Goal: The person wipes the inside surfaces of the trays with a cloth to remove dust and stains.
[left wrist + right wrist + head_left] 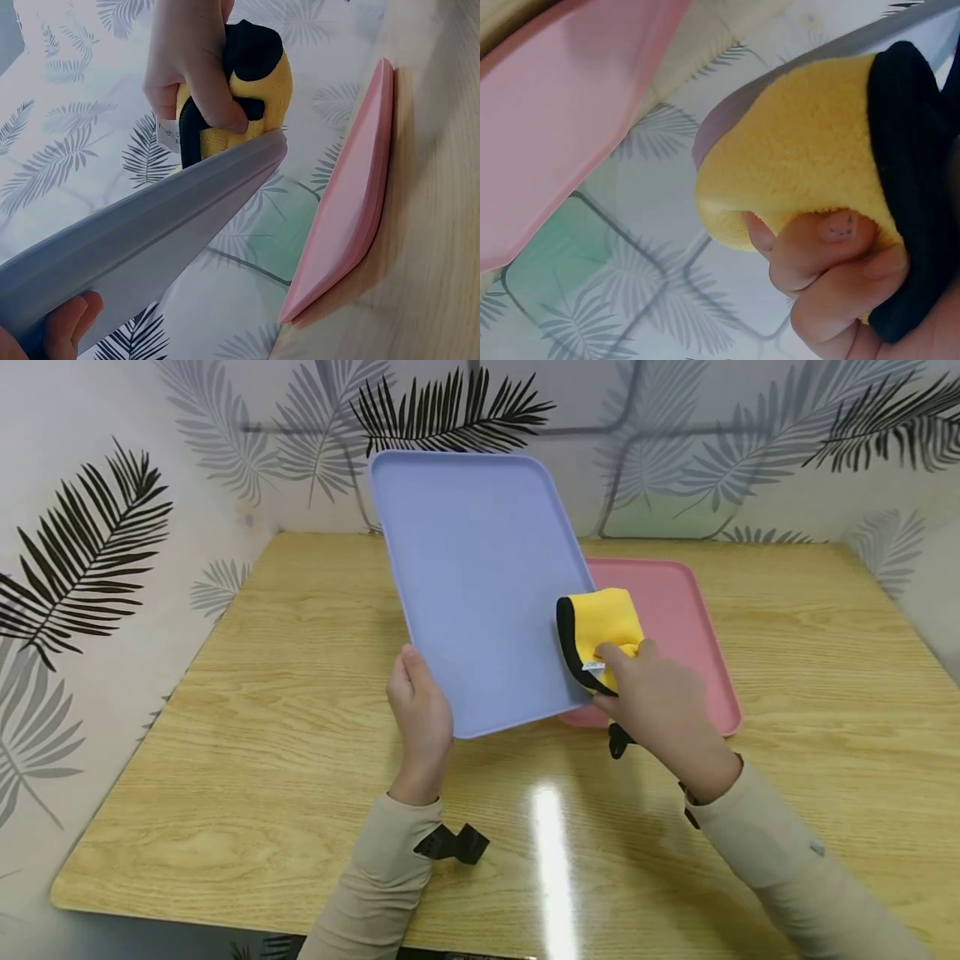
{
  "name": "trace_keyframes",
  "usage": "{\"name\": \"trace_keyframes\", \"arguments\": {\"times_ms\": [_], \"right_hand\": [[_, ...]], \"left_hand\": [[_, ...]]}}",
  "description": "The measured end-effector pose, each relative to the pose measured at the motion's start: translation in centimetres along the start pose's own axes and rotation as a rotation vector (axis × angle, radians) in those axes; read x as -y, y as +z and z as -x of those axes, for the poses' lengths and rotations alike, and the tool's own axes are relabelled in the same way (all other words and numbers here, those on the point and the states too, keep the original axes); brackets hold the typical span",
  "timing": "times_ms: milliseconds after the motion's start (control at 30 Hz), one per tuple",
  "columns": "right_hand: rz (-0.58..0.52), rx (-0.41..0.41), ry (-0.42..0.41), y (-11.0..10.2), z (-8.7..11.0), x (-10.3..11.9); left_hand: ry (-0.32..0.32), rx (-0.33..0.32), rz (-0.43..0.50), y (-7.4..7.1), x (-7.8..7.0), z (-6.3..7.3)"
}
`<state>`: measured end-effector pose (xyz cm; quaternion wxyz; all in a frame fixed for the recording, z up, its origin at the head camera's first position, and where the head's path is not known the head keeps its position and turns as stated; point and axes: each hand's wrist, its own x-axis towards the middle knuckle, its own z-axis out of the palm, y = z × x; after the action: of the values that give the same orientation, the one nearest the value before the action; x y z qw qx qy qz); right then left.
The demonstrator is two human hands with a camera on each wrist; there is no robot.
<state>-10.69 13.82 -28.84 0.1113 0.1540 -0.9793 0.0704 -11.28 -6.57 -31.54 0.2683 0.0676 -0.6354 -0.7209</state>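
A blue rectangular tray (pixel 480 577) is held up tilted over the table, its shallow rim facing me. My left hand (pixel 423 714) grips its lower left edge, fingers curled under the tray as the left wrist view shows. In my right hand (pixel 660 702) is a bunched yellow cloth (pixel 603 618) with a black border and a small white tag. The cloth lies against the tray's right edge near the lower corner. In the right wrist view, curled fingers (pixel 821 259) press into the yellow cloth (pixel 802 135), which wraps over the tray's edge.
A pink tray (pixel 667 618) lies on the wooden table (pixel 285 710) behind the blue one, partly hidden by it and by my right hand. Leaf-patterned covering (pixel 97 552) rises at the table's back and left sides.
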Motion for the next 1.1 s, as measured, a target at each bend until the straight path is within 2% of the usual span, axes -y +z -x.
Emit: {"name": "trace_keyframes", "arguments": {"times_ms": [233, 467, 600, 733, 933, 1100], "right_hand": [[-0.021, 0.013, 0.007, 0.1, 0.3, -0.8], [-0.091, -0.015, 0.005, -0.1, 0.2, -1.9], [-0.224, -0.056, 0.027, -1.1, 0.5, -2.7], [-0.396, -0.158, 0.053, -2.1, 1.1, -3.6], [-0.628, -0.288, 0.135, -3.2, 2.1, -5.5], [-0.714, -0.328, 0.210, -3.7, 2.8, -7.0]], "left_hand": [[0.033, 0.015, -0.029, 0.3, 0.1, 0.0], [0.010, 0.044, -0.055, 0.2, 0.3, -0.7], [-0.034, 0.068, -0.044, -0.4, 0.2, -1.5], [-0.062, 0.104, -0.044, -1.2, 0.1, -2.5], [-0.103, 0.113, -0.137, -2.6, 0.3, -4.3], [-0.138, 0.096, -0.196, -4.1, 0.5, -6.5]]}}
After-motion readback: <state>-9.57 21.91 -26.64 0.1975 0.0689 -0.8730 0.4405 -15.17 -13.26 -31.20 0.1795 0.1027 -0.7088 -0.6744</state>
